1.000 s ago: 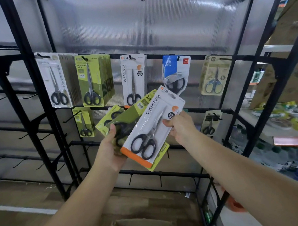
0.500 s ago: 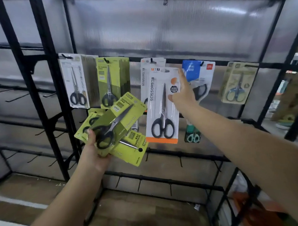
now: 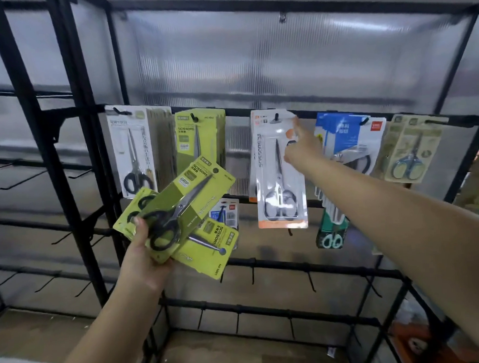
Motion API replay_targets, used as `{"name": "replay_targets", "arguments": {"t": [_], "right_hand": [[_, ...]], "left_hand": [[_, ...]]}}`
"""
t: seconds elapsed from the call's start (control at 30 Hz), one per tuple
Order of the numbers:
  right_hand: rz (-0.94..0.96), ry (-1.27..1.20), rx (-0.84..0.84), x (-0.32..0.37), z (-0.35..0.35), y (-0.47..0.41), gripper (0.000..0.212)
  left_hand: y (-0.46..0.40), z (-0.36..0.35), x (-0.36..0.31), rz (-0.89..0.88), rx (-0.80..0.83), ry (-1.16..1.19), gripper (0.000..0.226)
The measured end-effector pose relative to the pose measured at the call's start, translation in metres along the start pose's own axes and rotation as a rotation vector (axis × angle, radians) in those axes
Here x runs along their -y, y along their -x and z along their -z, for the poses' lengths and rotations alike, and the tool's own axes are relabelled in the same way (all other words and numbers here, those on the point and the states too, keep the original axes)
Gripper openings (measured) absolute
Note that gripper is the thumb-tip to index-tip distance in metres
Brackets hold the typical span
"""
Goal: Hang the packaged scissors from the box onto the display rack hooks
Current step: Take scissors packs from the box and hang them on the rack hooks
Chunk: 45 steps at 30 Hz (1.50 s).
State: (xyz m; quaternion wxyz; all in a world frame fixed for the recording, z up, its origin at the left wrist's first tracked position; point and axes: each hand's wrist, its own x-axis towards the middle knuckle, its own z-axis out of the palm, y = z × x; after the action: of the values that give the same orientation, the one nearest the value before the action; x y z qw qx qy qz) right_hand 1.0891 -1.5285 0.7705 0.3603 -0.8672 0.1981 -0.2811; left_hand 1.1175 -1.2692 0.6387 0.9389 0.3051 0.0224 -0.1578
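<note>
Left hand [image 3: 143, 257] grips a fanned stack of green scissor packs [image 3: 184, 211], thumb across the black handles of the top pack, which tilts up to the right. Right hand [image 3: 300, 148] is raised further up the rack, fingers extended and touching the upper right edge of a white-and-orange scissor pack [image 3: 279, 174]; that pack sits on a hook [image 3: 276, 116] just above the fingertips. Above the left hand hang a white pack [image 3: 131, 150] and a green pack row [image 3: 200, 136]. Right of the right hand hang a blue-topped pack [image 3: 349, 141] and a beige pack [image 3: 412, 149]. Bare hooks line the black rack [image 3: 75, 150] bars below both forearms.

"SCISSORS", "GRIP" on green pack [image 3: 189, 200]
</note>
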Motion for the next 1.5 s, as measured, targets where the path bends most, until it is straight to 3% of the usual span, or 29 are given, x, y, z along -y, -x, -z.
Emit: {"name": "replay_targets", "arguments": {"t": [0.17, 0.3, 0.33, 0.4, 0.5, 0.57, 0.67, 0.73, 0.83, 0.97, 1.07, 1.2, 1.37, 1.5], "right_hand": [[0.013, 0.048, 0.011, -0.004, -0.004, -0.002, 0.079], [0.129, 0.213, -0.182, -0.008, -0.014, 0.018, 0.067], [0.173, 0.135, -0.157, -0.011, -0.020, 0.026, 0.058], [0.154, -0.075, 0.046, -0.012, -0.032, 0.050, 0.041], [-0.058, -0.267, 0.326, -0.016, -0.056, 0.078, 0.042], [-0.187, -0.427, 0.327, -0.016, -0.068, 0.091, 0.040], [-0.208, -0.548, 0.278, -0.020, -0.077, 0.101, 0.009], [-0.250, -0.626, 0.275, -0.026, -0.078, 0.102, 0.010], [-0.381, -0.699, 0.254, -0.038, -0.080, 0.099, 0.020], [-0.431, -0.594, 0.245, -0.064, -0.092, 0.102, 0.029], [-0.440, -0.510, 0.248, -0.082, -0.106, 0.113, 0.028], [-0.441, -0.353, 0.256, -0.099, -0.135, 0.126, 0.031], [-0.430, -0.259, 0.349, -0.097, -0.184, 0.129, 0.024], [-0.269, -0.198, 0.422, -0.068, -0.224, 0.123, 0.030]], "left_hand": [[-0.007, -0.002, 0.004, 0.000, 0.034, 0.024, 0.042], [-0.010, -0.007, 0.007, 0.026, 0.068, 0.051, 0.045], [-0.010, -0.008, 0.009, 0.039, 0.071, 0.064, 0.045], [-0.008, -0.010, 0.015, 0.073, 0.069, 0.081, 0.044], [-0.001, -0.016, 0.028, 0.127, 0.117, 0.123, 0.042], [0.005, -0.022, 0.036, 0.154, 0.158, 0.133, 0.040], [0.014, -0.025, 0.042, 0.152, 0.208, 0.137, 0.053], [0.017, -0.020, 0.043, 0.132, 0.204, 0.127, 0.050], [0.017, -0.001, 0.045, 0.151, 0.130, 0.085, 0.042], [0.014, 0.037, 0.050, 0.134, -0.119, -0.011, 0.027], [0.015, 0.068, 0.051, 0.065, -0.268, -0.100, 0.038], [0.018, 0.101, 0.044, 0.099, -0.341, -0.154, 0.025], [0.008, 0.138, 0.025, 0.040, -0.382, -0.136, 0.028], [-0.006, 0.151, -0.003, 0.025, -0.386, -0.158, 0.022]]}}
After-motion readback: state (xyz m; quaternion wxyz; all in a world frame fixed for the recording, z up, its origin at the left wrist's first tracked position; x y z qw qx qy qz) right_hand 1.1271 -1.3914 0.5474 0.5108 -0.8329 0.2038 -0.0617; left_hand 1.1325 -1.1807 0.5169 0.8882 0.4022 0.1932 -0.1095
